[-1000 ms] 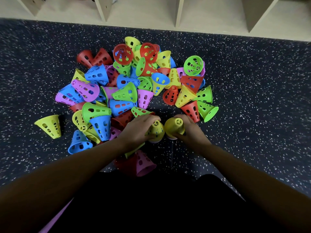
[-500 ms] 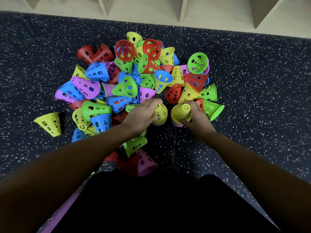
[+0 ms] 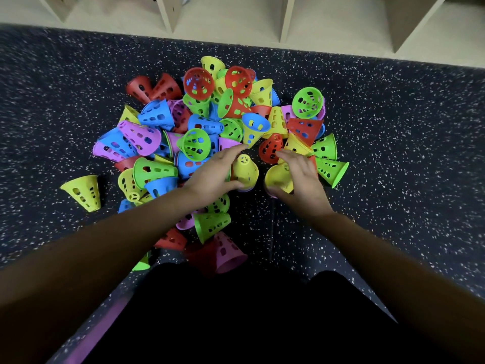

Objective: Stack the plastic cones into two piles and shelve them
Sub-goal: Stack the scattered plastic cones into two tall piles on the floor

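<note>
There are no words, numbers or signs to read here. The plastic cones (image 3: 195,147) have only holes in them, and no letters or labels can be seen on them.
</note>
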